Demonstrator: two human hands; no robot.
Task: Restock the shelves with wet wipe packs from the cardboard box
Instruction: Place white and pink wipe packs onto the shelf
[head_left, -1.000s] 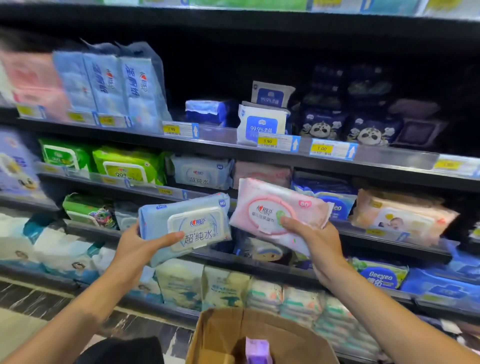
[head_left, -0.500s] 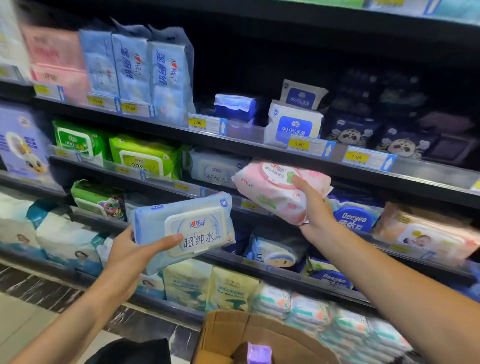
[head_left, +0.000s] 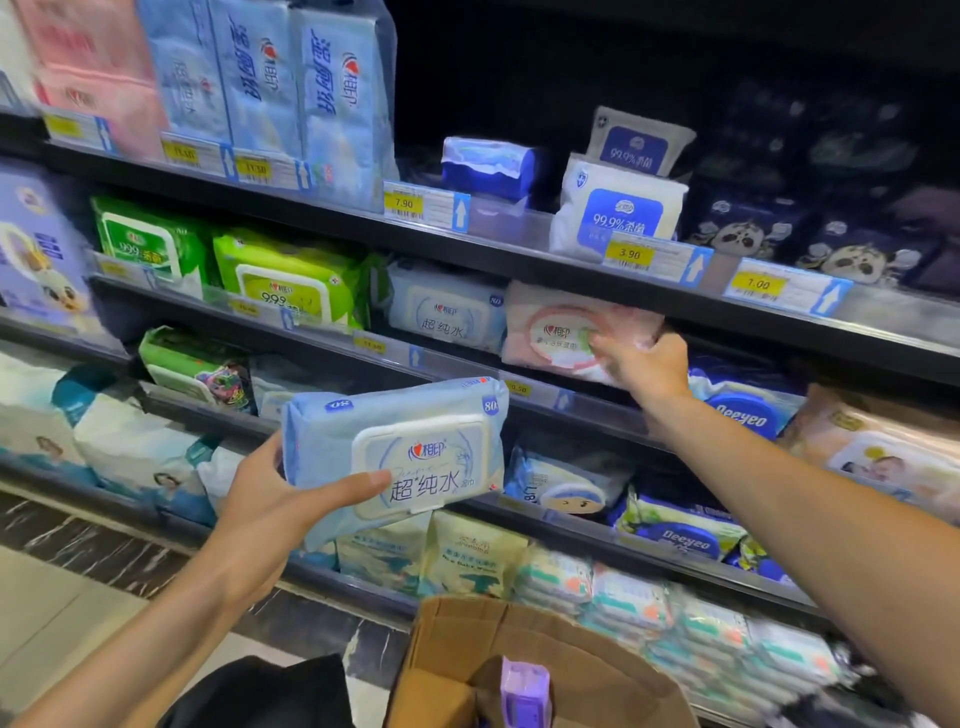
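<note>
On the second shelf (head_left: 467, 358) from the top in view, the pink pack (head_left: 566, 332) lies in a slot just right of a blue pack (head_left: 441, 312) of the same brand, under the rail that carries yellow price tags (head_left: 628, 254). The right hand (head_left: 644, 364) reaches up to it, fingers curled round the pack's right end, the thumb across its front near the white lid. Lower and nearer the camera, the left hand (head_left: 275, 509) holds a second blue pack (head_left: 400, 452) in front of the shelves, clear of them, tilted a little with its right end higher; the thumb presses across the white flip lid and the fingers wrap behind the pack's left end, out of sight. At the bottom edge stands the cardboard box (head_left: 467, 649) with its flaps open, and a purple pack (head_left: 524, 691) pokes up inside it. Left of the shelved blue pack sit two green packs (head_left: 280, 280). On the shelf above, tall blue bags (head_left: 291, 88) stand at the left, white packs (head_left: 618, 208) with blue labels sit in the middle, and dark panda packs (head_left: 748, 228) lie at the right. Right of the pink pack, blue Deeyeo packs (head_left: 743, 410) sit one level down. Stacked packs fill the lowest shelf beside the box, though motion blur hides their print.
</note>
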